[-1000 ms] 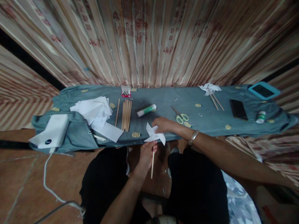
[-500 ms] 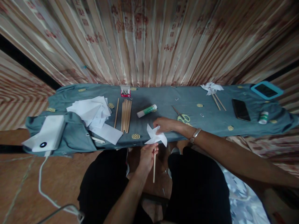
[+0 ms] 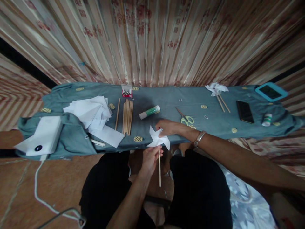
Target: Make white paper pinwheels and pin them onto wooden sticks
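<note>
A white paper pinwheel (image 3: 156,139) is held at the table's front edge, above my lap. My left hand (image 3: 150,156) is closed round the top of its wooden stick (image 3: 159,170), which hangs down below the fingers, slightly tilted. From behind, my right hand (image 3: 165,128) pinches the middle of the pinwheel, its fingertips partly hidden by the paper blades. Just beyond the hands lie a green and white glue stick (image 3: 149,112) and yellow-green scissors (image 3: 187,119).
Left on the cloth-covered table (image 3: 166,98) are paper sheets (image 3: 90,109), wooden sticks (image 3: 128,117), a small red box (image 3: 126,91), a white pen (image 3: 98,142) and a white device (image 3: 47,133). Rightward lie finished-looking pinwheels (image 3: 216,89), a phone (image 3: 245,111), another glue stick (image 3: 267,119) and a blue-framed tablet (image 3: 271,91).
The lower end of the pinwheel's stick has swung a little to the right. Both hands keep their hold in nearly the same place. The view has shifted slightly.
</note>
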The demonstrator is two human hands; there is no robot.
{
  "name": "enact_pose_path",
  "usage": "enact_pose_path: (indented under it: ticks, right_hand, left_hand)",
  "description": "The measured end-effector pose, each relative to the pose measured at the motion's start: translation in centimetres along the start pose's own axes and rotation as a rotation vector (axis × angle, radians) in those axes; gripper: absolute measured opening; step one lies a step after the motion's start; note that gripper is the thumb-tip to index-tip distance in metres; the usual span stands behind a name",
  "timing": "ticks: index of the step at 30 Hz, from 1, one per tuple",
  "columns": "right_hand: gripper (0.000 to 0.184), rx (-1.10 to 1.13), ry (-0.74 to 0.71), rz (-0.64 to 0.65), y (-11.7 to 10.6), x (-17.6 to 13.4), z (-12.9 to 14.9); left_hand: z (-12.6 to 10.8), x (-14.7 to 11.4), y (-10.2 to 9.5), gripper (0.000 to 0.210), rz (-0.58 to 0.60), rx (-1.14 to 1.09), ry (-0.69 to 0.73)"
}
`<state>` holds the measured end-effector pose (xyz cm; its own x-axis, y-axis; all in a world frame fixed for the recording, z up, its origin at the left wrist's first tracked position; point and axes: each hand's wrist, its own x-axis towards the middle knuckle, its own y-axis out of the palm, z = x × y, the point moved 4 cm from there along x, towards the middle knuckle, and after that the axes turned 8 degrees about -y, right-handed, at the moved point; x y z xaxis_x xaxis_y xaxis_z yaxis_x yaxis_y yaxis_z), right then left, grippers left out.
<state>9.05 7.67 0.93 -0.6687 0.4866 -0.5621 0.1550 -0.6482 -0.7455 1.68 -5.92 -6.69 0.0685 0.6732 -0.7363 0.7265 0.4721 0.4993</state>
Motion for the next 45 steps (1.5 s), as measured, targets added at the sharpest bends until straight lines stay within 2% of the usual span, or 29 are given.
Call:
enact_pose_path:
  ticks: [13,20,25,27,29,32,34,36,38,40,42,43,45]
  right_hand:
    - [0.03,0.023,0.014,0.003,0.4,0.5,-0.5]
    - [0.025,0.016,-0.013,-0.05,0.3,0.4,-0.5]
    - [0.016,0.222,-0.059,-0.14,0.4,-0.4,-1.0]
    - [0.019,0.337,-0.075,-0.167,0.6,-1.1,-1.3]
    - [0.025,0.593,-0.088,-0.273,0.7,-2.2,-1.9]
    - [0.035,1.059,-0.111,-0.662,0.3,-4.4,-3.1]
    - [0.036,1.241,-0.137,-0.947,0.1,-5.8,-3.8]
    - [0.034,1.384,-0.162,-1.177,0.4,-6.8,-4.3]
    - [0.033,1.459,-0.153,-1.298,1.1,-7.0,-4.4]
    - [0.032,1.481,-0.139,-1.309,2.0,-6.6,-4.0]
    - [0.033,1.452,-0.169,-1.245,2.7,-6.2,-3.2]
    - [0.035,1.413,-0.186,-1.18,3.0,-6.0,-2.6]
    - [0.034,1.323,-0.224,-0.96,3.4,-5.5,-1.3]
  left_hand:
    - [0.3,0.1,0.1,0.034,0.023,-0.016,-0.014]
    - [0.4,0.2,0.1,0.035,0.017,-0.018,-0.004]
    - [-0.2,-0.6,0.4,0.037,0.055,-0.05,0.014]
    - [-0.6,-1.2,0.6,0.036,0.088,-0.056,0.011]
    - [-1.1,-1.7,0.9,0.035,0.11,-0.055,0.004]
    - [-2.1,-2.3,1.8,0.033,0.102,-0.04,0.011]
    - [-3.0,-2.8,2.8,0.031,0.104,-0.029,0.032]
    - [-4.0,-3.3,4.0,0.03,0.122,-0.031,0.062]
    - [-5.2,-3.7,5.3,0.03,0.15,-0.04,0.092]
    - [-6.6,-3.9,6.5,0.03,0.178,-0.043,0.126]
    - [-8.1,-3.7,7.4,0.029,0.205,-0.031,0.176]
    - [-8.9,-3.4,7.7,0.028,0.216,-0.017,0.209]
    - [-10.5,-2.7,8.4,0.025,0.224,0.021,0.274]
